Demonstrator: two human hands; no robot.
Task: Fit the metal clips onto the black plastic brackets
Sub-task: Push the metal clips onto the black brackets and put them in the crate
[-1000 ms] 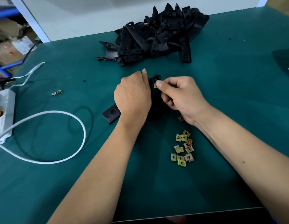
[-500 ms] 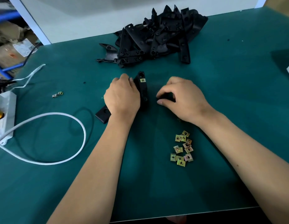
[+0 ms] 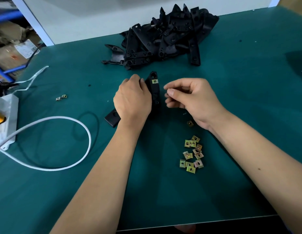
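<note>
Left hand (image 3: 132, 100) is clamped down over a black plastic bracket (image 3: 154, 92) near the middle of the table (image 3: 248, 98), fingers curled round its left side, palm down. The bracket stands up a bit under the hand, its narrow tip pointing toward the far edge, and its flat lower end (image 3: 112, 117) pokes out by the left wrist. There's already one metal clip (image 3: 154, 81) sitting on the bracket near the tip, yellowish square with a hole in it.

Right hand (image 3: 192, 98) hovers just to the right of the bracket, not touching it. Fingers are curled in with the thumb across them, like a pinch, but honestly I can't tell whether there's anything in there, too small and hidden.

The loose clips (image 3: 191, 154) are in a little heap toward the near edge, under the right forearm, all brassy squares lying every which way. One stray clip (image 3: 190, 123) sits by itself just beside the right wrist, between the heap and the hand. Two more clips (image 3: 61, 97) are off toward the left edge, well apart from the rest.

Big pile of black brackets (image 3: 163, 38) is stacked at the far edge, against the white wall, all tangled together.

On the left edge there's a white box (image 3: 7, 119) with a white cable (image 3: 66, 142) looping out across the green surface, plus a thin white strap (image 3: 34, 76) lying further back.
</note>
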